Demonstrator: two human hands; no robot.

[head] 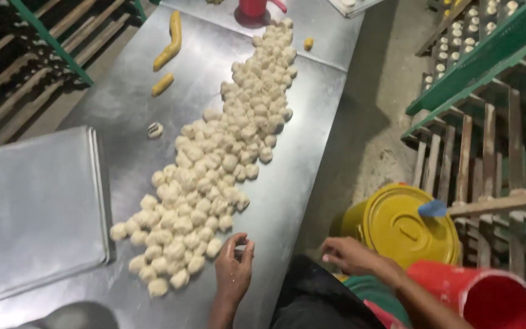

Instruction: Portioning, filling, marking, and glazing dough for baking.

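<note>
— Where are your hands?

— My left hand (234, 271) rests at the near edge of the table (312, 122), fingers curled loosely together, clamped on nothing, just beside the nearest dough balls (214, 176). My right hand (351, 254) hangs off the table's right edge, fingers loose, near the yellow bucket lid (406, 225).

— And farther off?

— A flat tray (35, 207) lies at the left edge; the dough runs toward the far end, with yellow dough strips (168, 52) beside it.
</note>
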